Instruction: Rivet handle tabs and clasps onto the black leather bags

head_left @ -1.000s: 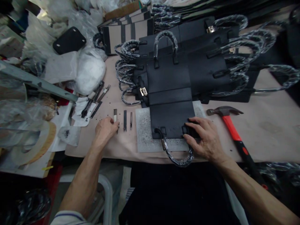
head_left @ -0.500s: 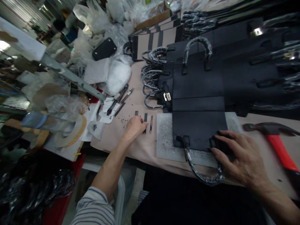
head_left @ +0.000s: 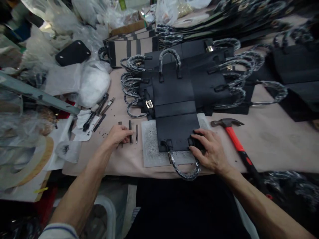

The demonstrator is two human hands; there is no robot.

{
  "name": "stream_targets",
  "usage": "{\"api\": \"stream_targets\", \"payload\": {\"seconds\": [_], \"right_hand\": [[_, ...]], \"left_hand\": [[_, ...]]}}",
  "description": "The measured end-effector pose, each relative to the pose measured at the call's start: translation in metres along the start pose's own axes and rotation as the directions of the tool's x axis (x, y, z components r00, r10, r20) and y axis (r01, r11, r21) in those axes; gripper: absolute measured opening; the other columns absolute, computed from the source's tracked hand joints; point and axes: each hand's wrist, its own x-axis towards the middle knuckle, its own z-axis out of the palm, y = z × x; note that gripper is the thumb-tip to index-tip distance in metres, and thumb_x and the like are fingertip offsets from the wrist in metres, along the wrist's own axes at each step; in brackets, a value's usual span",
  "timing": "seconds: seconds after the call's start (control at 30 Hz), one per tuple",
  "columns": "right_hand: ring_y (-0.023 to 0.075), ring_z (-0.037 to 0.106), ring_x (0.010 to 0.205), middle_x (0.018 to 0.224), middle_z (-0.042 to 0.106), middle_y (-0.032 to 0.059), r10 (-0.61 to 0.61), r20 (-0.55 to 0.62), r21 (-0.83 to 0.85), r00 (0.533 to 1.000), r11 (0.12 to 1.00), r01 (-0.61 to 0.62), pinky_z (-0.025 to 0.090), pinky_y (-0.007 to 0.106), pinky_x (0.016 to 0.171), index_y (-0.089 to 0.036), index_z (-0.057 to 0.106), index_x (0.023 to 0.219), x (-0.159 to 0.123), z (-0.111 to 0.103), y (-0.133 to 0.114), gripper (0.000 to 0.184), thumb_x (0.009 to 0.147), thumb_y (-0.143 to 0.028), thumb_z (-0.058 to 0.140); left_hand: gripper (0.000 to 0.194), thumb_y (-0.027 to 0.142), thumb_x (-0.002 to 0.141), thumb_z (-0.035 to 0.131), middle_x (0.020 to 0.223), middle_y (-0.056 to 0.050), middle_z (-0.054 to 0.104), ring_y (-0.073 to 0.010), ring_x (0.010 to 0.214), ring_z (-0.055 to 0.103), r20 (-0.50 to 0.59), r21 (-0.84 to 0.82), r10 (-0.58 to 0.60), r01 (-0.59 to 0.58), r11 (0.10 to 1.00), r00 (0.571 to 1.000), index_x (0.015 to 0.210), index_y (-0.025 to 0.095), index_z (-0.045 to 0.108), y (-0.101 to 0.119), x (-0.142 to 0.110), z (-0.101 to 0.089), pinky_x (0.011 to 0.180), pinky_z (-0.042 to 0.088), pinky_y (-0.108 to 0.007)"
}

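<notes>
My left hand [head_left: 119, 135] is closed, with thumb and forefinger pinching a dark steel punch [head_left: 130, 123] that lies on the table. A thinner steel punch [head_left: 136, 134] lies just right of it, and another dark tool is partly hidden under the hand. My right hand [head_left: 210, 147] curls over the lower right corner of a black leather bag panel [head_left: 176, 127], its thumb and fingers around one end of a plastic-wrapped handle [head_left: 185, 174]. That handle loops over the table's front edge. Beneath the panel lies a grey, pitted slab [head_left: 149, 149].
A claw hammer [head_left: 234, 137] with a red and black grip lies to the right. Several more black panels [head_left: 171, 88] with wrapped handles are stacked behind. Loose hand tools [head_left: 98, 114] lie at left, near plastic bags and a tape roll [head_left: 46, 156].
The view has swung to the right, so everything sits further left in it and the whole hammer shows. Both hands stay at the same punch and handle.
</notes>
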Motion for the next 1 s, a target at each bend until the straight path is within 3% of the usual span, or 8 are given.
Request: {"api": "stream_targets", "payload": {"seconds": [0.07,0.17,0.3,0.4,0.5,0.6,0.8,1.0], "right_hand": [[0.0368,0.056,0.122,0.131,0.062,0.0153,0.006,-0.001,-0.002,1.0,1.0,-0.006,0.046,0.06,0.102,-0.021,0.067,0.121,0.001,-0.001,-0.001,0.034,0.09,-0.035,0.065],[0.0359,0.056,0.123,0.131,0.061,0.0148,0.014,0.002,0.003,1.0,1.0,-0.014,0.045,0.059,0.103,-0.021,0.066,0.12,0.001,-0.002,-0.002,0.033,0.09,-0.035,0.065],[0.0357,0.055,0.124,0.132,0.061,0.0152,0.013,0.007,0.002,1.0,1.0,-0.013,0.045,0.058,0.104,-0.02,0.065,0.121,0.001,-0.003,-0.002,0.034,0.09,-0.034,0.066],[0.0358,0.055,0.124,0.132,0.061,0.0151,0.011,0.008,-0.004,1.0,1.0,-0.011,0.045,0.058,0.104,-0.021,0.065,0.122,0.001,-0.003,-0.002,0.035,0.09,-0.034,0.066],[0.0359,0.055,0.123,0.132,0.061,0.0148,0.02,0.009,-0.002,1.0,1.0,-0.02,0.046,0.058,0.103,-0.021,0.064,0.122,0.002,-0.003,-0.002,0.035,0.09,-0.034,0.066],[0.0365,0.055,0.124,0.131,0.06,0.0151,0.031,0.017,0.009,0.999,0.999,-0.031,0.045,0.059,0.104,-0.021,0.064,0.122,0.002,-0.004,-0.003,0.035,0.09,-0.035,0.065],[0.0374,0.054,0.126,0.132,0.06,0.0153,0.044,0.042,0.025,0.998,0.999,-0.046,0.044,0.06,0.106,-0.022,0.063,0.125,0.003,-0.006,-0.002,0.037,0.091,-0.038,0.064],[0.038,0.054,0.128,0.134,0.06,0.0142,0.067,0.046,0.055,0.997,0.996,-0.07,0.043,0.061,0.107,-0.025,0.063,0.126,0.002,-0.006,-0.001,0.038,0.09,-0.037,0.065]], "left_hand": [[0.035,0.04,0.06,0.087,0.056,-0.007,0.068,-0.0174,0.048,0.063,0.018,-0.27,0.056,-0.049,0.962,0.998,0.07,0.014,0.066,0.0,-0.011,0.001,0.046,0.05,-0.024],[0.048,0.045,0.057,0.092,0.073,-0.007,0.075,-0.018,0.058,0.069,0.016,-0.496,0.159,-0.13,0.859,0.987,0.081,0.013,0.066,0.01,-0.035,0.015,0.054,0.058,-0.027],[0.046,0.044,0.067,0.09,0.087,-0.007,0.077,-0.018,0.07,0.073,-0.015,-0.627,0.309,-0.249,0.738,0.951,0.091,0.013,0.067,0.036,-0.059,0.059,0.064,0.063,-0.029],[0.042,0.042,0.072,0.088,0.088,-0.006,0.077,-0.019,0.076,0.075,-0.045,-0.698,0.405,-0.318,0.641,0.913,0.096,0.016,0.065,0.048,-0.064,0.097,0.072,0.065,-0.032],[0.044,0.04,0.073,0.088,0.087,-0.004,0.077,-0.0201,0.079,0.077,-0.038,-0.739,0.469,-0.341,0.581,0.882,0.103,0.018,0.064,0.051,-0.06,0.125,0.078,0.065,-0.035],[0.038,0.037,0.076,0.087,0.087,-0.004,0.078,-0.0208,0.082,0.078,-0.015,-0.723,0.5,-0.355,0.593,0.866,0.101,0.019,0.064,0.047,-0.059,0.138,0.081,0.065,-0.036],[0.021,0.029,0.086,0.08,0.094,-0.004,0.079,-0.0213,0.089,0.079,-0.067,-0.638,0.563,-0.469,0.61,0.824,0.098,0.02,0.065,0.036,-0.067,0.143,0.088,0.064,-0.036],[0.017,0.028,0.09,0.077,0.099,-0.005,0.079,-0.0227,0.093,0.078,-0.089,-0.561,0.577,-0.519,0.645,0.812,0.1,0.02,0.066,0.032,-0.073,0.145,0.091,0.064,-0.039]]}}
